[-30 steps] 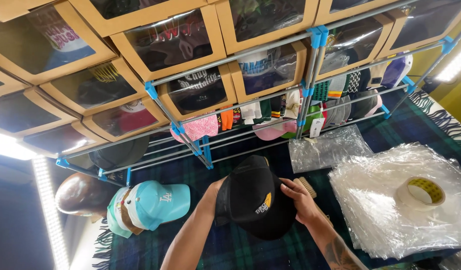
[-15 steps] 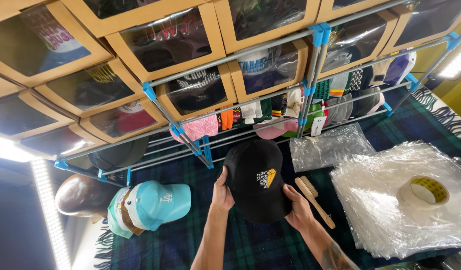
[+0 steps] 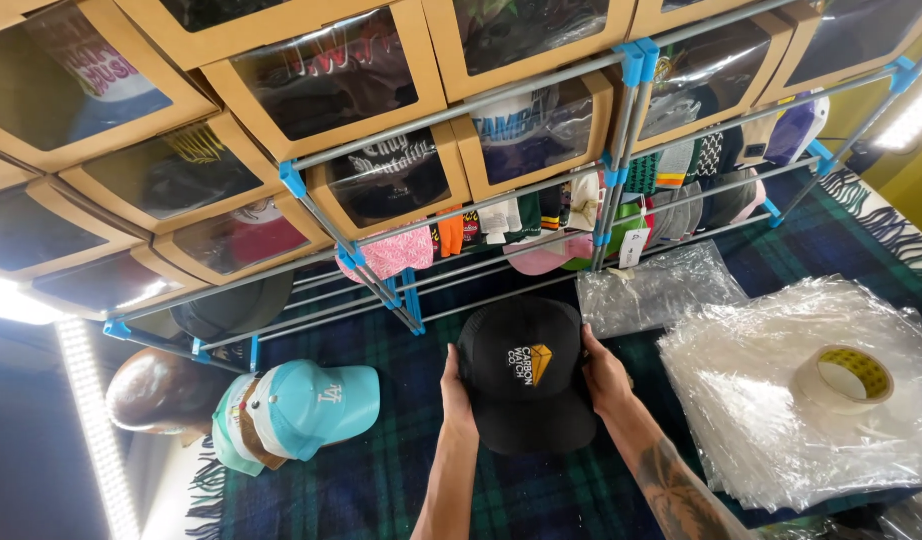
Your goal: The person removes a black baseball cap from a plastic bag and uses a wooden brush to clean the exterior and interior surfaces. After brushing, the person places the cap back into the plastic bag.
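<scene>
Black cap [image 3: 526, 375] held front-up between both hands, over a dark green and blue plaid cloth [image 3: 381, 480] that covers the whole work surface. Left hand [image 3: 455, 390] grips the cap's left side, fingers curled on the edge; right hand [image 3: 603, 370] clasps the right side the same way. Cap has a small white and yellow emblem on the crown, brim pointing toward the person.

Surface: turquoise cap [image 3: 311, 405] stacked with other caps lies to the left, well apart from the black one. Stack of clear plastic bags [image 3: 781, 400] to the right, with a roll of tape [image 3: 841, 378] resting on top. A single clear bag [image 3: 661, 290] lies just behind the right hand. Fringe of the cloth shows at the far right edge.

Room: wall of cardboard boxes with clear windows [image 3: 321, 90], each holding a cap, stacked above a grey metal rack with blue joints [image 3: 621, 120]. More folded caps crowd the lower rack shelf [image 3: 541, 225]. Bright strip light [image 3: 91, 420] at lower left.
</scene>
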